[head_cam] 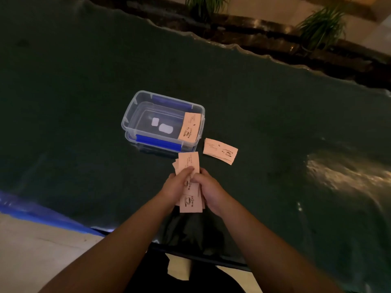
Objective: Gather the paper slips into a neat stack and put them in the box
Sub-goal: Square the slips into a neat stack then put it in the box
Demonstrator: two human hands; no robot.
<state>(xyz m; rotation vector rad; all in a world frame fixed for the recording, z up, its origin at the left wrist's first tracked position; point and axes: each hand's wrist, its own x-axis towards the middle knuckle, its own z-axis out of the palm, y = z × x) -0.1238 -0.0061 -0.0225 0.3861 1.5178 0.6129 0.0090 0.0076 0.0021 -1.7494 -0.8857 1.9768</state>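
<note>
Both hands work nearest the viewer, on the near side of the clear plastic box (163, 121). Left hand (175, 187) and right hand (208, 190) close together on a loose bundle of orange paper slips (189, 163), fingers curled round its sides, ends fanned unevenly. Beyond them, just right of the box's near corner, a small slip stack (220, 151) lies flat on the dark green table (275, 115). One slip (189, 127) leans inside the box's right end (blue clips on its long sides).
</note>
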